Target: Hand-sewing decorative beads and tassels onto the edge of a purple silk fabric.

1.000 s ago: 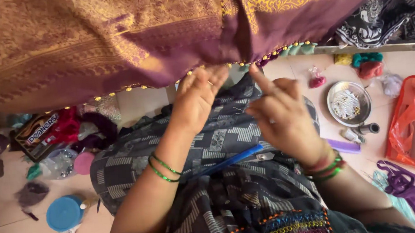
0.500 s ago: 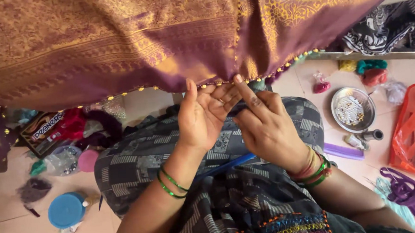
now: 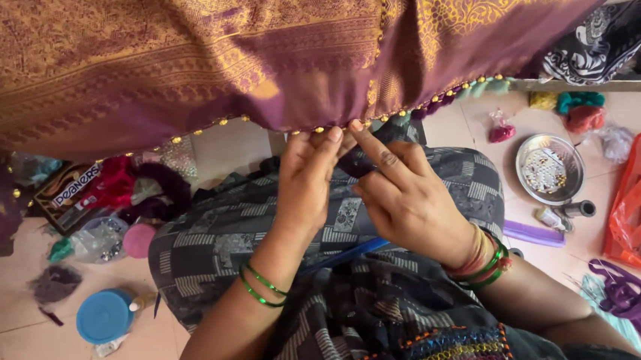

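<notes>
A purple and gold patterned cloth [image 3: 252, 57] hangs across the top of the view, its lower edge trimmed with small gold beads. My left hand [image 3: 307, 181] and my right hand [image 3: 404, 197] meet at that beaded edge [image 3: 347, 125], fingertips pinching it close together. Both wrists wear green bangles. A blue stick-like tool [image 3: 352, 253] lies on my lap under the hands, on grey patterned clothing.
A round steel plate [image 3: 549, 168] with beads sits on the floor at right, beside an orange bag [image 3: 635, 211] and purple threads [image 3: 637, 301]. At left lie a blue lid [image 3: 104, 315], a pink lid [image 3: 139, 240], a small box and bundles of coloured yarn.
Both hands have risen and closed in together at the cloth's beaded edge. The right hand's fingers, spread a second ago, now pinch at the hem beside the left hand.
</notes>
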